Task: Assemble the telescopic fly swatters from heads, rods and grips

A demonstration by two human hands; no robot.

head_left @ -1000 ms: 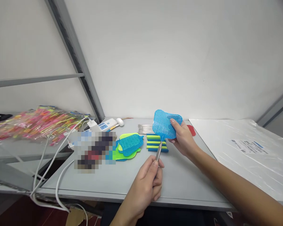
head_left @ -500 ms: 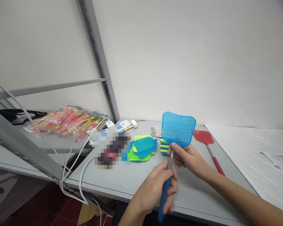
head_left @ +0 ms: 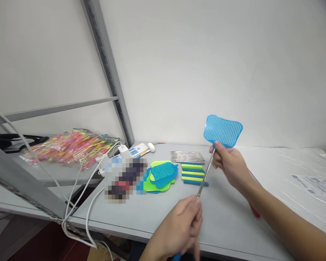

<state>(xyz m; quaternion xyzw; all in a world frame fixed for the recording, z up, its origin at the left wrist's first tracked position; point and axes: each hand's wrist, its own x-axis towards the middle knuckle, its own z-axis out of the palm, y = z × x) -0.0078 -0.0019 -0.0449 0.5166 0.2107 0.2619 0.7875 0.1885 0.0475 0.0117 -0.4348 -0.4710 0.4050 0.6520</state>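
Bare left hand (head_left: 180, 224), bare right hand (head_left: 230, 163), slender fingers (head_left: 197, 227), slim bare forearms (head_left: 285, 221), dark navy clothing (head_left: 137, 251) at the lap, mostly hidden

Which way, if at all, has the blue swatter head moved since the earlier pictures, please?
Yes: judged against the metal rods, the blue swatter head has moved up and right in view, uncovering their right ends.

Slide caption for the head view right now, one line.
Left hand grips a blue flyswatter low while the right hand holds its neck, at a grey table.
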